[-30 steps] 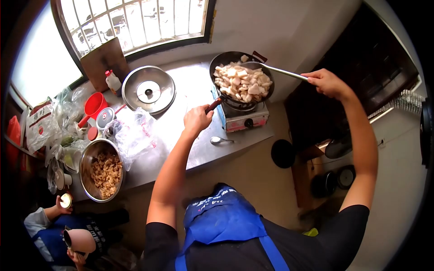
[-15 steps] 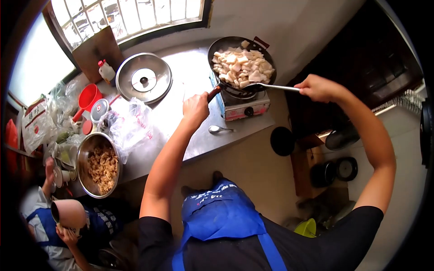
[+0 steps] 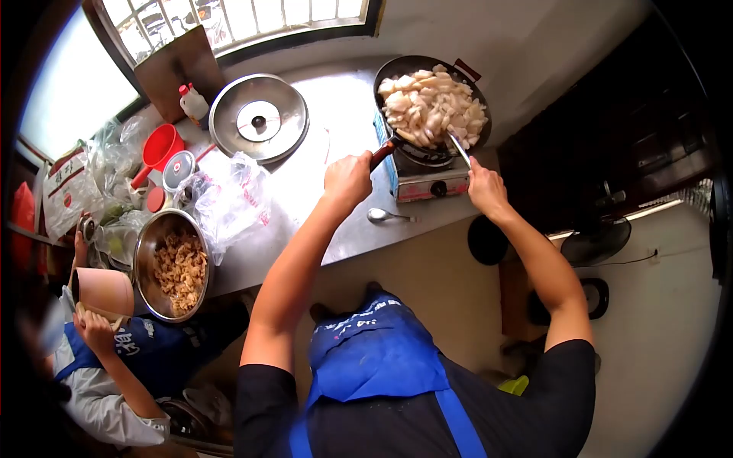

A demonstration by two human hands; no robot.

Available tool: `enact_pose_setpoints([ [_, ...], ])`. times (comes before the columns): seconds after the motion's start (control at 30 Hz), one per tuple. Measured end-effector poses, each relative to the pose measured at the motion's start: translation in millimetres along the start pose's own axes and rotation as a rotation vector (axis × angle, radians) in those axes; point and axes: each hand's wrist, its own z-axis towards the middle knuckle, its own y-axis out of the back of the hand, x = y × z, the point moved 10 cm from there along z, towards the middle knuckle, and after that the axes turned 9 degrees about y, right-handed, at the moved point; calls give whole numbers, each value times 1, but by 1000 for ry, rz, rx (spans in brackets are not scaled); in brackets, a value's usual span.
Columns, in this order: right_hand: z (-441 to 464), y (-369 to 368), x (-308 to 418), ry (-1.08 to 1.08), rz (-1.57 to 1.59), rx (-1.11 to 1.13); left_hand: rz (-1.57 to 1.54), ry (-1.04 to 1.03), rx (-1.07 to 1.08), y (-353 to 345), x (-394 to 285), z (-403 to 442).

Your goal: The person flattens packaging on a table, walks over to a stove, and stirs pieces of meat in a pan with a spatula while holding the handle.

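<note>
The left hand (image 3: pixel 349 182) is clamped round the dark handle (image 3: pixel 383 153) of the wok (image 3: pixel 416 64); the wok sits on a small stove (image 3: pixel 431 187), beyond that hand and to its right, heaped with pale pieces (image 3: pixel 431 107); the right hand (image 3: pixel 486 188) grips a metal utensil (image 3: pixel 460 149), the heap lying beyond it and to its left; the utensil's tip seems buried in the heap's near edge, its shape hidden; a spoon (image 3: pixel 388 216) lies near the left hand, not touching it.
</note>
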Motion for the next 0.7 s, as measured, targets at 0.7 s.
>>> enact_pose_setpoints([
  [0.7, -31, -66, -43, -169, 1045, -321, 3, 85, 20, 0, 6, 1],
])
